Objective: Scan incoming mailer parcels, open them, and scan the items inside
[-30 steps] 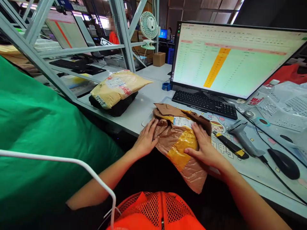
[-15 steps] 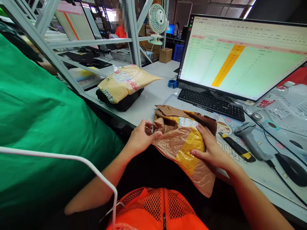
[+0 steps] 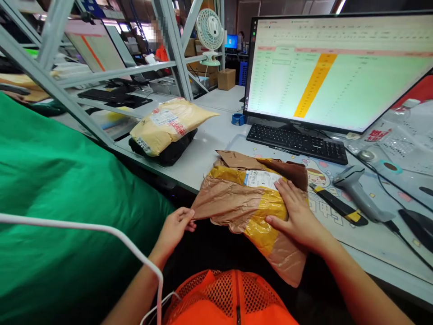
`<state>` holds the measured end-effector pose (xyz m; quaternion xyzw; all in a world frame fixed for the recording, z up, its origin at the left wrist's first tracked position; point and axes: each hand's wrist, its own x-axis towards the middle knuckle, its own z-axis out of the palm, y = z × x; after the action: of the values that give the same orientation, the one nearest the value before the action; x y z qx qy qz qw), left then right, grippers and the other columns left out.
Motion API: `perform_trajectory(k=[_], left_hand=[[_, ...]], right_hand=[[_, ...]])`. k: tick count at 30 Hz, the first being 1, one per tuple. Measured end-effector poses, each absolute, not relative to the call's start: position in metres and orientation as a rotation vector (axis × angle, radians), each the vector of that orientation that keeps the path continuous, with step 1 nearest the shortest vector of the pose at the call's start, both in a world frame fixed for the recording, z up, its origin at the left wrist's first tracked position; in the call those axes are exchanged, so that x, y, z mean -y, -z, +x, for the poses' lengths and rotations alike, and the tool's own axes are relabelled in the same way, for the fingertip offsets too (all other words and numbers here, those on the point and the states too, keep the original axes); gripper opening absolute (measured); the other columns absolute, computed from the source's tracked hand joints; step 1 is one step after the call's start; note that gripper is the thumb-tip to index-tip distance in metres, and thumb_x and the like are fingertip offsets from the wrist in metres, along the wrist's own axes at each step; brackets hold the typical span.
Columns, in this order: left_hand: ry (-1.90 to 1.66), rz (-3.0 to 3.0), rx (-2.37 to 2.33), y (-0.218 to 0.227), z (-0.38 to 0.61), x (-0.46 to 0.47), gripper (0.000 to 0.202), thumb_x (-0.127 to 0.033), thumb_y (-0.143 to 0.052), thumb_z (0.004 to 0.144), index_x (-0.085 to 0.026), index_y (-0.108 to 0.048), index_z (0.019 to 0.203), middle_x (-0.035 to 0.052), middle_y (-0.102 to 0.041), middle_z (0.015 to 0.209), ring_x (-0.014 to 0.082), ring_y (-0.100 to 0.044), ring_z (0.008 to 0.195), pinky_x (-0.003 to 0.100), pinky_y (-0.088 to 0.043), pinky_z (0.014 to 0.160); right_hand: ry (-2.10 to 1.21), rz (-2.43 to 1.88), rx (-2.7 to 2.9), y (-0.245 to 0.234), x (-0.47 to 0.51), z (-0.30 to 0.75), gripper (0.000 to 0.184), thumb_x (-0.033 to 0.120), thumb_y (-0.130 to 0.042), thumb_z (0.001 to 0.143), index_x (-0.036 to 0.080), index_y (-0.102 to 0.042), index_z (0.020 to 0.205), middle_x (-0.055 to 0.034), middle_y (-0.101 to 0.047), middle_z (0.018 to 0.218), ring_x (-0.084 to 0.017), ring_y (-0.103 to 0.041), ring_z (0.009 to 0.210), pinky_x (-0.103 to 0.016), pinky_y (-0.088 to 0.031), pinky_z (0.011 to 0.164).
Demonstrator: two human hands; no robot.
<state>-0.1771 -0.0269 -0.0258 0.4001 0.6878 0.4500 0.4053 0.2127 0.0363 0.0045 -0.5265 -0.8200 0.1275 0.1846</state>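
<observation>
A crumpled brown and yellow plastic parcel (image 3: 237, 201) with a white label lies over the front edge of the grey desk (image 3: 209, 149). My left hand (image 3: 176, 228) pinches the parcel's brown left corner and holds it stretched out past the desk edge. My right hand (image 3: 297, 216) lies flat on the yellow part of the parcel, fingers spread, pressing it down.
A second yellow parcel (image 3: 169, 124) rests on a black one at the left. Keyboard (image 3: 297, 142) and monitor (image 3: 338, 67) stand behind. A box cutter (image 3: 338, 207), a barcode scanner (image 3: 358, 192) and a mouse (image 3: 417, 225) lie at the right. A green bag (image 3: 61, 203) fills the left.
My left hand has taken hold of the parcel's left corner and pulled it out toward me and left, unfolding the brown flap. My right hand has stayed flat on the parcel.
</observation>
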Motion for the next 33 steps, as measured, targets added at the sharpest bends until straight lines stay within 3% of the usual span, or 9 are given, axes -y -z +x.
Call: perform_trajectory(k=[4,8,10,12,15,21,26,31,33], left_hand=[[-1.370,1.940,-2.062,-0.050,-0.163,0.015,0.030,-0.053,-0.065,0.092,-0.026,-0.069,0.105,0.0097,-0.073,0.114,0.0353,-0.067,0.111,0.055,-0.053,0.109],[-1.308,2.398,-1.618,-0.123,-0.095,-0.027,0.034,-0.043,-0.066,0.101,-0.022,-0.067,0.128,0.0098,-0.069,0.133,0.0324,-0.061,0.130,0.049,-0.046,0.120],[-1.076,2.430,-1.430,-0.121,-0.058,-0.050,0.028,-0.040,-0.064,0.105,-0.020,-0.070,0.123,0.0096,-0.072,0.124,0.0298,-0.066,0.121,0.046,-0.050,0.113],[-0.819,2.452,-1.360,-0.097,-0.032,-0.070,0.032,-0.042,-0.066,0.105,-0.016,-0.073,0.121,0.0127,-0.074,0.120,0.0322,-0.068,0.119,0.049,-0.051,0.110],[-0.649,2.455,-1.216,-0.051,-0.028,-0.094,0.063,-0.058,-0.072,0.100,-0.015,-0.066,0.145,0.0156,-0.066,0.147,0.0328,-0.059,0.140,0.048,-0.042,0.124],[-0.356,2.346,-1.274,-0.015,-0.061,-0.134,0.135,-0.092,-0.069,0.079,-0.014,-0.018,0.177,0.0145,-0.009,0.181,0.0366,-0.004,0.169,0.052,-0.005,0.139],[-0.362,2.316,-1.364,-0.009,-0.063,-0.148,0.145,-0.098,-0.066,0.074,-0.012,-0.011,0.177,0.0161,0.003,0.181,0.0378,0.008,0.169,0.054,0.003,0.138],[-0.323,2.323,-1.386,-0.011,-0.062,-0.141,0.152,-0.099,-0.064,0.071,-0.008,-0.003,0.177,0.0179,0.009,0.180,0.0366,0.010,0.169,0.052,0.002,0.137],[-0.312,2.337,-1.393,-0.012,-0.063,-0.140,0.152,-0.098,-0.063,0.072,-0.006,-0.003,0.176,0.0178,0.009,0.180,0.0361,0.009,0.169,0.051,0.001,0.138]], right_hand=[[-0.517,-1.480,2.363,-0.027,-0.046,0.216,0.120,0.086,-0.066,0.083,0.015,-0.033,0.174,-0.0132,-0.018,0.180,-0.039,-0.008,0.168,-0.064,-0.019,0.135],[-0.626,-1.383,2.200,-0.054,-0.065,0.214,0.080,0.081,-0.041,0.102,0.018,-0.077,0.135,-0.0163,-0.060,0.155,-0.038,-0.054,0.148,-0.061,-0.041,0.125],[-0.551,-1.398,2.064,-0.057,-0.073,0.209,0.076,0.073,-0.033,0.107,0.017,-0.083,0.116,-0.0162,-0.073,0.134,-0.035,-0.069,0.128,-0.057,-0.051,0.116],[-0.439,-1.372,2.078,-0.049,-0.078,0.205,0.073,0.070,-0.037,0.107,0.014,-0.079,0.127,-0.0171,-0.071,0.139,-0.035,-0.067,0.132,-0.057,-0.049,0.119],[-0.371,-1.403,2.287,-0.028,-0.075,0.204,0.076,0.067,-0.041,0.105,0.017,-0.058,0.160,-0.0123,-0.042,0.171,-0.038,-0.039,0.159,-0.062,-0.032,0.130],[-0.309,-1.663,2.409,-0.011,-0.060,0.203,0.086,0.068,-0.046,0.103,0.024,-0.032,0.175,-0.0060,-0.009,0.182,-0.042,-0.006,0.168,-0.068,-0.020,0.132],[-0.347,-1.620,2.379,-0.013,-0.066,0.206,0.088,0.068,-0.051,0.101,0.022,-0.034,0.174,-0.0070,-0.014,0.181,-0.040,-0.009,0.168,-0.065,-0.023,0.133],[-0.336,-1.528,2.314,-0.044,-0.088,0.197,0.077,0.062,-0.059,0.098,0.012,-0.059,0.157,-0.0168,-0.050,0.165,-0.038,-0.045,0.155,-0.057,-0.036,0.130],[-0.268,-1.471,2.323,-0.054,-0.102,0.186,0.070,0.057,-0.052,0.104,0.012,-0.059,0.157,-0.0162,-0.053,0.162,-0.035,-0.045,0.155,-0.055,-0.033,0.131]])
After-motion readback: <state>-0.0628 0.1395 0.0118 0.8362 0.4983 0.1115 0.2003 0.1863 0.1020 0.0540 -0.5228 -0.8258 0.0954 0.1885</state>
